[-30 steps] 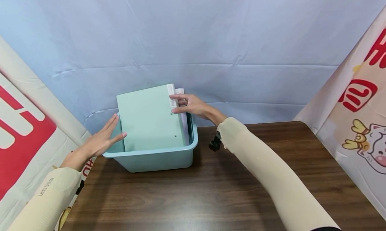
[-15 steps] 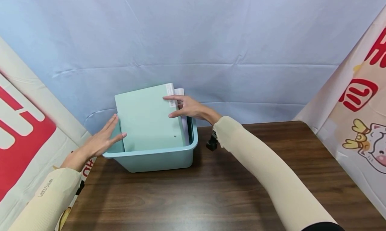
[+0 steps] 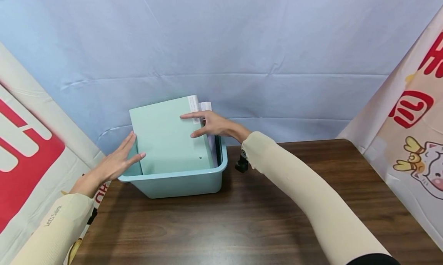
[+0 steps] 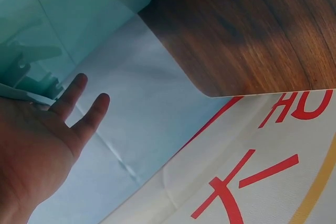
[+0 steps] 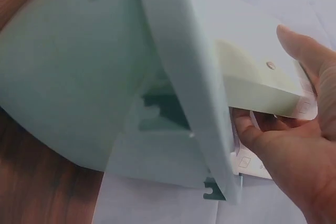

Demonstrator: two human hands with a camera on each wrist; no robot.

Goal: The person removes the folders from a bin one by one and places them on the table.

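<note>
A mint-green binder (image 3: pixel 166 138) with a white label stands tilted in a light-blue plastic bin (image 3: pixel 176 185), its top above the rim. My right hand (image 3: pixel 216 124) is at the binder's right edge. Thumb and index finger lie over its front; the right wrist view shows other fingers (image 5: pixel 247 127) curled behind its spine (image 5: pixel 262 98). A pale purple binder (image 3: pixel 212 142) stands just behind and to the right, mostly hidden. My left hand (image 3: pixel 117 157) rests at the bin's left end, fingers spread straight and holding nothing.
The bin stands at the back left of a dark wooden table (image 3: pixel 242 219). Close behind it hangs a pale blue cloth (image 3: pixel 221 45). Printed cloths (image 3: pixel 415 142) hang at both sides. A small black wrist camera (image 3: pixel 242 163) sits under my right cuff.
My right hand has moved a little left, its index finger now reaching further over the front. The green binder has shifted slightly left with it. My left hand and the bin have stayed put.
</note>
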